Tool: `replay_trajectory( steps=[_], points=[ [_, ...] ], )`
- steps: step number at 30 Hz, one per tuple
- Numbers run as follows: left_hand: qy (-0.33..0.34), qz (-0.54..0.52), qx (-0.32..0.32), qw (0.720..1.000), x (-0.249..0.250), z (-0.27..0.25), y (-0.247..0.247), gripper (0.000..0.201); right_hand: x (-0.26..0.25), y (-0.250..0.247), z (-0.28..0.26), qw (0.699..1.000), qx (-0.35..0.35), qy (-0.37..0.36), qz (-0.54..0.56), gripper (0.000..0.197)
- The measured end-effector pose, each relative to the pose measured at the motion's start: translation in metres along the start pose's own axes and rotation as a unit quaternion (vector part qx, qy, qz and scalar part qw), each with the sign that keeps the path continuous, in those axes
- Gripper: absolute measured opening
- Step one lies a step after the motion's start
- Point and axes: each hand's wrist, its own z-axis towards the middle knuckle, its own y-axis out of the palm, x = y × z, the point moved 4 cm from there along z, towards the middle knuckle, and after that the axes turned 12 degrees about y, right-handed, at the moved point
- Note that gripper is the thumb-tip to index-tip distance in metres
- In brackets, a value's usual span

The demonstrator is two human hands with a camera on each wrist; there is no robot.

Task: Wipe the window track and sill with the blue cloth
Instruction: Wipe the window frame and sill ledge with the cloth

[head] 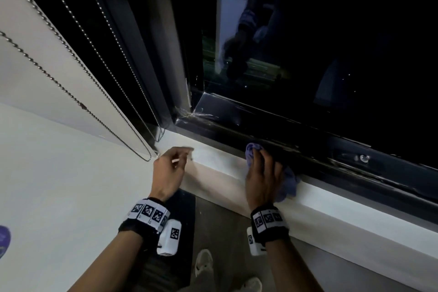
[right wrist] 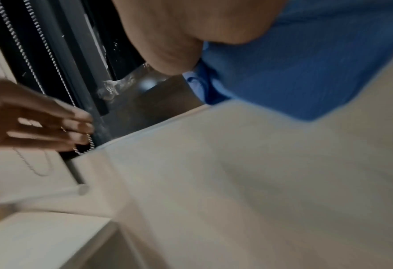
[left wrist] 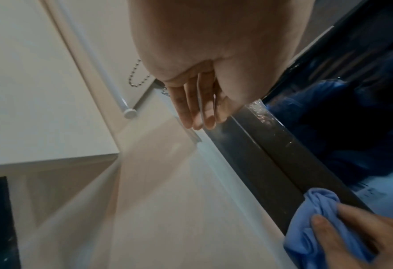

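The blue cloth (head: pixel 289 185) lies bunched where the white sill (head: pixel 213 161) meets the dark window track (head: pixel 312 152). My right hand (head: pixel 263 174) grips it from above, fingers curled over the fabric and pressing it against the track's near rail. The left wrist view shows the cloth (left wrist: pixel 315 227) under my right hand (left wrist: pixel 363 234) beside the grey track (left wrist: pixel 267 163). In the right wrist view the cloth (right wrist: pixel 306 63) fills the top right. My left hand (head: pixel 174 162) hovers over the sill's left end, its fingers (left wrist: pixel 198 109) straight and together, holding nothing.
Bead chains (head: pixel 71 92) of a white roller blind (head: pixel 35 54) hang at the left, ending near my left hand. The dark glass (head: pixel 331 42) reflects me. A small metal fitting (head: pixel 363 158) sits in the track to the right. Floor and shoes (head: pixel 203 265) are below.
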Motion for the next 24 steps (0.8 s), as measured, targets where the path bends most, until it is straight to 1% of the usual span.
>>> replay_trajectory(
  steps=[1, 2, 3, 5, 6, 7, 8, 10, 12, 14, 16, 18, 19, 20, 21, 22, 23, 24],
  points=[
    [-0.005, 0.002, -0.002, 1.000, -0.007, -0.002, -0.004, 0.022, -0.007, 0.008, -0.006, 1.000, 0.001, 0.020, 0.003, 0.037],
    [-0.011, 0.001, -0.007, 1.000, -0.013, -0.005, -0.006, 0.021, -0.017, 0.015, -0.009, 0.999, -0.014, 0.026, 0.024, 0.042],
    [-0.019, 0.000, -0.011, 1.000, -0.018, -0.007, -0.006, 0.021, -0.027, 0.021, -0.009, 0.999, -0.016, 0.016, 0.022, 0.046],
    [-0.030, -0.004, -0.014, 0.999, -0.025, -0.009, -0.004, 0.021, -0.051, 0.033, -0.007, 0.997, -0.065, -0.027, -0.008, 0.043],
    [-0.030, -0.005, -0.014, 0.999, -0.026, -0.009, -0.002, 0.022, -0.066, 0.035, -0.005, 0.995, -0.100, -0.018, 0.015, 0.047],
    [-0.028, -0.006, -0.016, 0.999, -0.024, -0.008, 0.001, 0.022, -0.081, 0.040, -0.003, 0.990, -0.138, -0.013, 0.027, 0.053],
    [-0.025, -0.013, -0.018, 0.999, -0.021, -0.007, 0.003, 0.023, -0.096, 0.044, -0.002, 0.987, -0.156, -0.010, 0.043, 0.054],
    [-0.011, -0.020, -0.017, 1.000, -0.012, -0.001, 0.006, 0.023, -0.128, 0.046, -0.001, 0.986, -0.149, -0.038, 0.062, 0.053],
    [0.004, -0.012, -0.009, 1.000, 0.000, 0.008, 0.007, 0.021, -0.152, 0.051, 0.003, 0.976, -0.192, -0.040, 0.097, 0.052],
    [0.006, -0.021, 0.002, 1.000, 0.011, 0.016, 0.008, 0.020, -0.166, 0.049, 0.010, 0.957, -0.249, 0.019, 0.150, 0.042],
    [-0.035, -0.090, 0.034, 0.995, 0.015, 0.022, 0.010, 0.020, -0.170, 0.044, 0.015, 0.925, -0.298, 0.089, 0.219, 0.037],
    [-0.079, -0.132, 0.073, 0.985, 0.010, 0.023, 0.009, 0.026, -0.171, 0.034, 0.016, 0.892, -0.350, 0.101, 0.268, 0.037],
    [-0.080, -0.112, 0.088, 0.987, 0.009, 0.023, 0.006, 0.030, -0.172, 0.027, 0.017, 0.876, -0.375, 0.088, 0.290, 0.037],
    [-0.063, -0.075, 0.099, 0.990, 0.007, 0.023, 0.001, 0.031, -0.171, 0.020, 0.018, 0.869, -0.395, 0.065, 0.291, 0.036],
    [-0.030, -0.027, 0.106, 0.994, 0.009, 0.023, -0.003, 0.028, -0.168, 0.012, 0.022, 0.878, -0.390, 0.038, 0.273, 0.035],
    [0.014, 0.022, 0.113, 0.993, 0.013, 0.025, -0.008, 0.025, -0.161, 0.006, 0.028, 0.900, -0.365, 0.014, 0.239, 0.034],
    [0.070, 0.077, 0.111, 0.988, 0.017, 0.028, -0.012, 0.025, -0.154, 0.001, 0.037, 0.925, -0.324, -0.008, 0.200, 0.033],
    [0.124, 0.142, 0.098, 0.977, 0.019, 0.031, -0.014, 0.029, -0.145, -0.003, 0.046, 0.944, -0.282, -0.018, 0.169, 0.032]
  ],
)
